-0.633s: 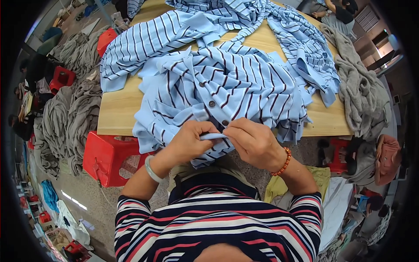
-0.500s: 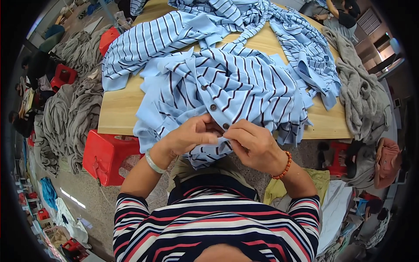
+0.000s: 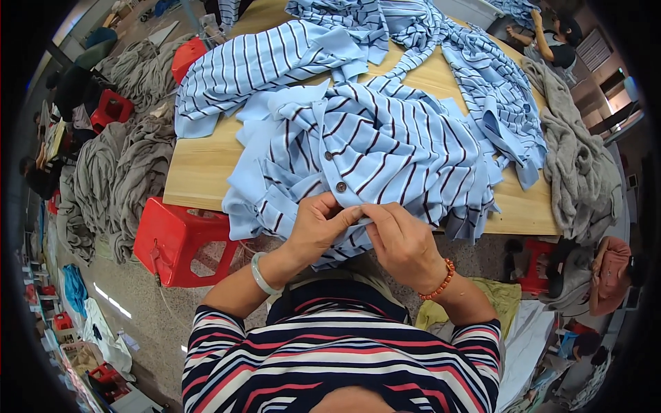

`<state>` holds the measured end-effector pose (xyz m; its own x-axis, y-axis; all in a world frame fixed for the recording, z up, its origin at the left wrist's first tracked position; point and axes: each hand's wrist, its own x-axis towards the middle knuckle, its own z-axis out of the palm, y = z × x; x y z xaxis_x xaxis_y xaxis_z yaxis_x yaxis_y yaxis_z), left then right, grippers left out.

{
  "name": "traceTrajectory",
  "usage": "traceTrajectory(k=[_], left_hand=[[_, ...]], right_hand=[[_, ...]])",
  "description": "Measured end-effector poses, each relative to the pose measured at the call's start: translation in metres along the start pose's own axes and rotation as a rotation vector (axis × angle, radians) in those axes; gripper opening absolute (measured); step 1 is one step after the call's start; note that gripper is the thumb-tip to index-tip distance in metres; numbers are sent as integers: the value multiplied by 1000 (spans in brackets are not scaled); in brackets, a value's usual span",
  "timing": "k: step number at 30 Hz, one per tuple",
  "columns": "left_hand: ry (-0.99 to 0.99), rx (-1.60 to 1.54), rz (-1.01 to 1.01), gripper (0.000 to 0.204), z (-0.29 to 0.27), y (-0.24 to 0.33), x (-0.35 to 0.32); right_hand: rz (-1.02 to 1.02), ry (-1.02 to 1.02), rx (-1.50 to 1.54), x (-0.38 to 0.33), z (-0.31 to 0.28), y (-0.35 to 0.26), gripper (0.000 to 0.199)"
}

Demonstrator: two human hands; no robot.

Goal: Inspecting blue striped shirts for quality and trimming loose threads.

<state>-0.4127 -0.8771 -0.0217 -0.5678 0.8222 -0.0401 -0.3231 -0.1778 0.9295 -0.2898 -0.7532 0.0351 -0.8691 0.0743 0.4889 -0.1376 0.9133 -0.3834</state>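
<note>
A light blue knit cardigan (image 3: 413, 148) with dark and white stripes lies bunched on the table, its front part hanging over the near edge. Along its plain blue button band sit dark buttons; the nearest visible button (image 3: 341, 187) is just above my fingers. My left hand (image 3: 318, 224) is closed on the lower part of the band, thumb pointing right. Pressed against its fingertips, my right hand (image 3: 403, 242) pinches the same edge with thumb and forefinger. The bit of band between the fingertips is hidden, so I cannot tell whether a button is there.
More striped blue garments (image 3: 251, 69) cover the far side of the wooden table (image 3: 196, 168). Grey knit pieces (image 3: 578, 162) hang over its right end. A red stool (image 3: 165, 241) stands at the near left, beside heaped grey cloth (image 3: 100, 175). Another person (image 3: 551, 48) sits at the far right.
My left thumb has come in against the right fingertips, closing the gap between the hands. A button beside my right fingers is now covered. The whole view has shifted slightly.
</note>
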Motion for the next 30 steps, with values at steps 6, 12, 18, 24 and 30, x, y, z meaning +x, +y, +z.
traceTrajectory(k=[6,12,18,24,30], left_hand=[[-67,86,-59,18,-5,6,-1],[-248,301,97,24,-8,23,-2],[-179,699,288,11,-11,18,6],[-176,672,286,10,-13,12,9],[-186,660,289,9,-18,9,13]], right_hand=[[-39,-12,-9,-4,2,7,37],[-12,-49,70,0,-1,14,33],[61,-197,132,3,-2,23,30],[32,-164,178,4,2,33,35],[-3,-155,329,8,2,42,22]])
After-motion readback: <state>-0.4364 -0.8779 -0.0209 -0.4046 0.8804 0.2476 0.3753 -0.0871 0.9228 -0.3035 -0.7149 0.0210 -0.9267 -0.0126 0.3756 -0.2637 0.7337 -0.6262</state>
